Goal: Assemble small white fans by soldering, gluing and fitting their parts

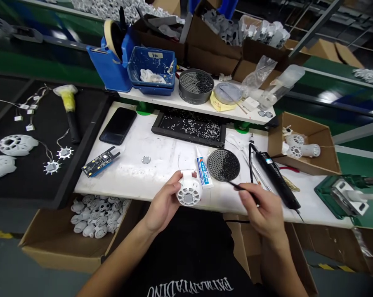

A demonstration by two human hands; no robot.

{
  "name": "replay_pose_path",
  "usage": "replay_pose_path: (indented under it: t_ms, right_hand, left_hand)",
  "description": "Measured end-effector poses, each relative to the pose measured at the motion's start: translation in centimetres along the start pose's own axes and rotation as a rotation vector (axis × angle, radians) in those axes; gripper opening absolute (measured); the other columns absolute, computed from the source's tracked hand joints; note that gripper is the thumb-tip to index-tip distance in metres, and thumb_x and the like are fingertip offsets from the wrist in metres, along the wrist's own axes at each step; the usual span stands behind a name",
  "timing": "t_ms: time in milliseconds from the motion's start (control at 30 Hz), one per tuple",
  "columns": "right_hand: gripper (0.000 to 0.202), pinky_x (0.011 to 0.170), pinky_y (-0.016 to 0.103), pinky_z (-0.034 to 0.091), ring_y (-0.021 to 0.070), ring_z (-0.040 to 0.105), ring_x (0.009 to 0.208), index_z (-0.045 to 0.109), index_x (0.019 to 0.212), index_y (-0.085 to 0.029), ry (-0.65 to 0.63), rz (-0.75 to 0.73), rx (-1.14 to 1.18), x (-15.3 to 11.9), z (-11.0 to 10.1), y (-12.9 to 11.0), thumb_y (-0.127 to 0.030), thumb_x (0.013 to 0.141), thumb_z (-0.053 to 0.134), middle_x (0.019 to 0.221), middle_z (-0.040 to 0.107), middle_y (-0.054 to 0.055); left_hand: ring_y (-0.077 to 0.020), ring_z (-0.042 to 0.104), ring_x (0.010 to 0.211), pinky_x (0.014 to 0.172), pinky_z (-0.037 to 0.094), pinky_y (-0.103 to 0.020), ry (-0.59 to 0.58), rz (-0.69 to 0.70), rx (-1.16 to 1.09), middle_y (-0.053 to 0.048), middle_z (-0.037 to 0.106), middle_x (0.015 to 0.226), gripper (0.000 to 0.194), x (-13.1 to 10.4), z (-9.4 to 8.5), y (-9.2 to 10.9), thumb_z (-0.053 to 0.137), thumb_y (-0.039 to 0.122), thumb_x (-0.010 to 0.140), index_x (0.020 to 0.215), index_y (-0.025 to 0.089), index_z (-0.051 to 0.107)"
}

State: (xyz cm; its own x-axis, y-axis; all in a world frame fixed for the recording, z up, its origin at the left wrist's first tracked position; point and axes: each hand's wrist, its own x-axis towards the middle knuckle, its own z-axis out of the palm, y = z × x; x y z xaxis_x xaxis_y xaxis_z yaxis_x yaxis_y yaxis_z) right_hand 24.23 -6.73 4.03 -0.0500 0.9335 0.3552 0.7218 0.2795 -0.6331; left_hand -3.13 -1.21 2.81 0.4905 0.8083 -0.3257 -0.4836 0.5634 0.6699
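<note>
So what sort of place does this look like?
Most likely a factory assembly station: a cardboard box holding many similar white parts, a round tray of small dark pieces, and what looks like an electric screwdriver.

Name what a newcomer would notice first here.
The white vented part in the left hand stands out first, just below picture centre. Right of it, a round dish holds black bits, the right hand's slim tool at its rim. A yellow-necked hammer lies at left.

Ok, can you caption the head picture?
Left hand holds a white part, right hand a black tool by a dish.
</note>
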Motion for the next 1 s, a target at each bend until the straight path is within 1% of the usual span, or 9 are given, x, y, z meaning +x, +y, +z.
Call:
replay_pose_path:
  t_ms: [67,200,367,533,633,700,800,900,1000]
  right_hand:
    - [0.007,0.065,0.028,0.049,0.016,0.068,0.069,0.071,0.106,-0.022,-0.061,-0.105,0.019,0.9,1.0,-1.2,-0.02,0.102,0.066,0.084,0.075,0.002]
    - [0.006,0.063,0.027,0.044,0.0129,0.058,0.063,0.069,0.102,-0.02,-0.094,-0.196,-0.007,2.0,1.6,-2.2,-0.015,0.101,0.066,0.074,0.065,-0.001]
    - [0.007,0.063,0.028,0.04,0.0126,0.054,0.063,0.068,0.1,-0.019,-0.117,-0.231,-0.043,2.3,1.6,-2.3,-0.014,0.101,0.065,0.072,0.06,-0.001]
    - [0.007,0.064,0.029,0.041,0.0136,0.054,0.063,0.068,0.102,-0.02,-0.131,-0.225,-0.051,2.1,1.7,-2.1,-0.014,0.1,0.066,0.073,0.061,-0.001]
    - [0.009,0.066,0.028,0.044,0.0144,0.059,0.066,0.067,0.105,-0.022,-0.104,-0.195,-0.026,1.9,1.8,-1.8,-0.014,0.101,0.064,0.077,0.065,0.0]
    - [0.011,0.067,0.028,0.047,0.0148,0.062,0.07,0.066,0.108,-0.023,-0.036,-0.12,0.034,1.7,1.9,-1.8,-0.016,0.102,0.061,0.086,0.07,0.002]
    - [0.014,0.055,0.025,0.041,0.0119,0.049,0.056,0.064,0.115,-0.025,0.046,0.072,0.238,1.6,2.3,-2.2,-0.025,0.101,0.066,0.076,0.063,-0.003]
    - [0.025,0.046,0.023,0.026,0.0095,0.032,0.049,0.065,0.105,-0.024,-0.131,0.18,0.463,2.0,3.0,-3.1,-0.04,0.092,0.079,0.061,0.044,-0.009]
    - [0.035,0.049,0.023,0.026,0.0084,0.035,0.053,0.056,0.082,-0.021,-0.301,0.193,0.562,2.7,3.9,-3.6,-0.045,0.091,0.08,0.062,0.044,-0.008]
  left_hand:
    - [-0.0276,0.065,0.101,0.088,0.058,-0.041,-0.023,-0.017,-0.018,-0.011,0.07,0.119,0.041,-0.4,0.1,0.0,0.057,0.042,0.095,0.126,0.019,0.071]
    - [-0.0262,0.064,0.095,0.084,0.06,-0.04,-0.06,0.008,-0.031,-0.011,0.068,0.117,0.039,-0.9,0.0,0.0,0.059,0.041,0.094,0.123,0.02,0.071]
    - [-0.0267,0.066,0.093,0.081,0.058,-0.039,-0.138,-0.01,-0.008,-0.012,0.068,0.112,0.042,-1.2,-0.4,-0.1,0.061,0.047,0.094,0.125,0.019,0.069]
    - [-0.0264,0.062,0.095,0.079,0.057,-0.038,-0.146,-0.035,0.0,-0.012,0.067,0.111,0.043,-1.1,-0.2,-0.1,0.06,0.047,0.094,0.127,0.019,0.069]
    - [-0.0265,0.061,0.093,0.079,0.055,-0.037,-0.139,-0.031,0.024,-0.011,0.067,0.108,0.044,-0.9,-0.2,-0.1,0.058,0.048,0.095,0.126,0.019,0.068]
    - [-0.0255,0.061,0.092,0.078,0.052,-0.035,-0.128,0.001,0.075,-0.01,0.065,0.111,0.042,-0.7,-0.3,-0.3,0.055,0.047,0.097,0.127,0.021,0.067]
    - [-0.0254,0.058,0.1,0.085,0.049,-0.035,-0.144,0.088,0.258,-0.01,0.06,0.125,0.038,-0.5,-0.4,-0.5,0.052,0.044,0.101,0.127,0.023,0.069]
    - [-0.0299,0.053,0.119,0.105,0.044,-0.039,-0.23,0.164,0.459,-0.01,0.054,0.134,0.036,-0.6,0.1,-0.6,0.049,0.042,0.105,0.129,0.025,0.069]
    - [-0.0301,0.048,0.129,0.116,0.037,-0.041,-0.298,0.205,0.536,-0.009,0.052,0.136,0.032,-0.8,0.7,-0.5,0.048,0.038,0.108,0.131,0.027,0.067]
